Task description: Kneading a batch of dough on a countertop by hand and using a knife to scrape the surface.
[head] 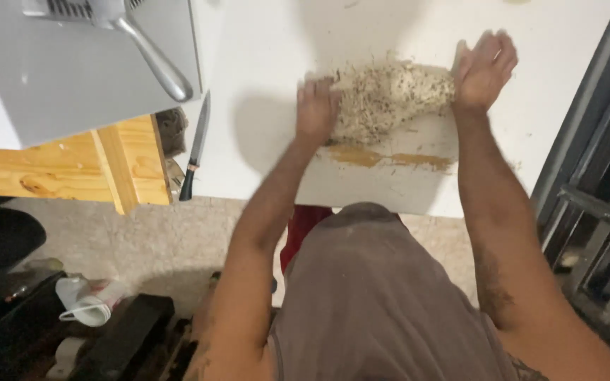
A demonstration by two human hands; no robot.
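A pale heap of speckled, crumbly mixture (383,99) lies on a white table (262,141). My left hand (317,107) presses against the heap's left side with fingers curled. My right hand (485,69) rests flat against its right side, fingers spread upward. Both hands cup the heap between them. A brown smear (390,159) streaks the table just in front of the heap.
A black-handled knife (195,148) lies at the table's left edge. A grey metal machine with a handle (157,63) sits on a wooden stand (65,166) at left. A dark metal frame (594,183) stands at right. Clutter lies on the floor below.
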